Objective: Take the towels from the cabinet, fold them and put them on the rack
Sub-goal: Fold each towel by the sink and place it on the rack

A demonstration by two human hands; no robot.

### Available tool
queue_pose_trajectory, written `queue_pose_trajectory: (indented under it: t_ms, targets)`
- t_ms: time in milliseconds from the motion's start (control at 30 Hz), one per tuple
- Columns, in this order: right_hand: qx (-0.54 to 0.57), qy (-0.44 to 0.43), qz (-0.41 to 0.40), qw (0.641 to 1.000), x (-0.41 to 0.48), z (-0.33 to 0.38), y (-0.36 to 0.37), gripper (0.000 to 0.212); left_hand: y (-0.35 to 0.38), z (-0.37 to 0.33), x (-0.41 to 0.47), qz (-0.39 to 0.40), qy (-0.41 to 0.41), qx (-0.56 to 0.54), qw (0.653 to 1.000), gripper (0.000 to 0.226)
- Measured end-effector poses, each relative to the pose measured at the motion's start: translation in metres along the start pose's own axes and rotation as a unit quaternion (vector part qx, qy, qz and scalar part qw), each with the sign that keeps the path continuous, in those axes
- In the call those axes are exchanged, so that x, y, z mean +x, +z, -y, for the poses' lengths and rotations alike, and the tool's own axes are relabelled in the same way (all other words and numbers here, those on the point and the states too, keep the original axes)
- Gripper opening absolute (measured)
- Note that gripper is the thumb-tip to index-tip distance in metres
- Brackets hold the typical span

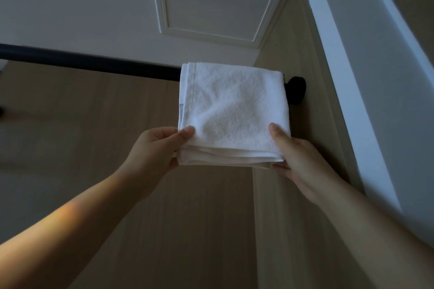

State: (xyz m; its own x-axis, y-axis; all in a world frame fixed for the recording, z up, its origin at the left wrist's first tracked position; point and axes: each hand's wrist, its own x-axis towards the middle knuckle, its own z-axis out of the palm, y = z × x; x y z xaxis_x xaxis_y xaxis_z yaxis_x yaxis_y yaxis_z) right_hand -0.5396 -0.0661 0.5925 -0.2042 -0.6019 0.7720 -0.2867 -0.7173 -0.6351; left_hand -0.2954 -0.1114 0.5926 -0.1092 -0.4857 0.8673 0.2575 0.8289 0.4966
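Over the right end of a black towel bar (pixel 94 63), just beside its round wall mount (pixel 297 90), a folded white towel (pixel 232 105) hangs with its top fold on the bar. A small grey-blue label (pixel 181 108) peeks from the towel's left edge; no writing on it can be read. The left hand (pixel 152 150) pinches the lower left corner, thumb on top and fingers beneath, and the right hand (pixel 303 159) pinches the lower right corner likewise. The layered bottom edges lie nearly flush. The towel's right edge almost reaches the mount, while leftward the bar runs black to the frame edge, before a wood-look wall (pixel 94 195).
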Motion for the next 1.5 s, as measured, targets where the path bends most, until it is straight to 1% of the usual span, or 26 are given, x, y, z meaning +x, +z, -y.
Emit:
queue_pose_trajectory:
  t_ms: [100,167,300,400,467,500,533,567,600,633,700,767,900,967,1067,1133,1233,1300,1367,1500]
  targets:
    - [0.059,0.032,0.05,0.996,0.001,0.002,-0.001,0.044,-0.003,-0.001,-0.001,-0.001,-0.002,-0.013,1.0,0.027]
    - [0.053,0.031,0.053,0.997,0.001,0.004,-0.003,0.041,-0.003,-0.005,-0.003,-0.008,-0.004,-0.016,1.0,0.03]
    - [0.013,-0.002,0.018,1.0,-0.003,0.005,-0.004,0.038,0.0,-0.009,-0.01,-0.024,0.003,0.026,0.999,0.034]
    - [-0.023,-0.033,-0.014,0.999,-0.007,0.005,-0.002,0.036,-0.001,-0.009,-0.013,-0.038,-0.005,0.068,0.997,0.026]
    - [-0.038,-0.042,-0.027,0.998,-0.007,0.006,-0.001,0.037,-0.002,-0.013,-0.011,-0.057,0.02,0.131,0.99,0.029]
    - [-0.042,-0.041,-0.03,0.998,-0.006,0.007,0.0,0.038,-0.003,-0.017,-0.009,-0.089,0.045,0.182,0.978,0.036]
    - [-0.045,-0.041,-0.029,0.998,-0.006,0.007,0.0,0.039,-0.004,-0.022,-0.005,-0.14,0.075,0.233,0.96,0.043]
    - [-0.046,-0.041,-0.027,0.998,-0.006,0.008,0.0,0.039,-0.004,-0.03,0.001,-0.185,0.11,0.274,0.937,0.046]
    - [-0.044,-0.041,-0.024,0.998,-0.005,0.009,0.0,0.039,-0.003,-0.038,0.008,-0.212,0.145,0.302,0.918,0.043]
    - [-0.039,-0.042,-0.019,0.998,-0.005,0.01,0.0,0.039,-0.001,-0.046,0.016,-0.218,0.175,0.325,0.903,0.038]
    - [-0.022,-0.042,-0.012,0.999,-0.002,0.016,0.001,0.041,0.006,-0.062,0.033,-0.209,0.198,0.365,0.886,0.029]
    - [-0.019,-0.044,-0.024,0.999,0.004,0.028,0.002,0.041,0.014,-0.076,0.047,-0.203,0.195,0.367,0.887,0.029]
    - [-0.088,-0.062,-0.093,0.99,0.021,0.061,0.004,0.034,0.022,-0.095,0.067,-0.215,0.159,0.388,0.882,0.034]
    - [-0.126,-0.082,-0.129,0.98,0.033,0.073,0.003,0.041,0.022,-0.102,0.074,-0.22,0.135,0.397,0.881,0.036]
    - [-0.162,-0.087,-0.163,0.969,0.05,0.083,-0.003,0.051,0.024,-0.111,0.082,-0.226,0.11,0.434,0.865,0.043]
    - [-0.174,-0.083,-0.165,0.967,0.056,0.086,-0.005,0.055,0.025,-0.115,0.086,-0.228,0.094,0.448,0.86,0.044]
    - [-0.178,-0.093,-0.153,0.968,0.062,0.086,-0.006,0.055,0.029,-0.121,0.093,-0.218,0.06,0.468,0.855,0.041]
    - [-0.169,-0.095,-0.151,0.969,0.062,0.086,-0.006,0.055,0.033,-0.124,0.096,-0.214,0.054,0.471,0.854,0.042]
    - [-0.156,-0.09,-0.15,0.972,0.062,0.086,-0.006,0.054,0.034,-0.127,0.098,-0.221,0.056,0.459,0.859,0.041]
    - [-0.123,-0.073,-0.147,0.979,0.063,0.086,-0.002,0.047,0.029,-0.129,0.096,-0.234,0.038,0.375,0.896,0.03]
